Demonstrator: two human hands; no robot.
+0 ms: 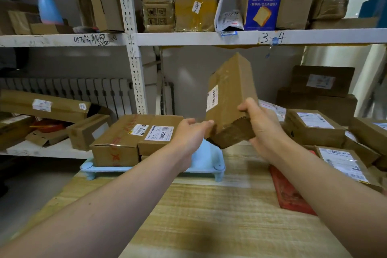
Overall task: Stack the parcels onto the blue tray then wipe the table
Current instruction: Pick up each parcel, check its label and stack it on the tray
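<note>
Starting at the left, the blue tray (209, 160) already carries two parcels (134, 138) side by side on its left part, with bare blue showing at its right end. The left hand (189, 132) reaches forward with thumb up and fingers curled against the lower left edge of the brown parcel (229, 98), steadying it more than carrying it. That parcel is tilted steeply, label side facing left, held in the air just above the tray's free right end. The right hand (258, 124) grips its lower right corner, thumb on top and fingers wrapped underneath. To place it well, I would level the box first, lower it flat beside the stacked ones, then release. More parcels (314, 126) wait on the table (219, 216) at the right.
</note>
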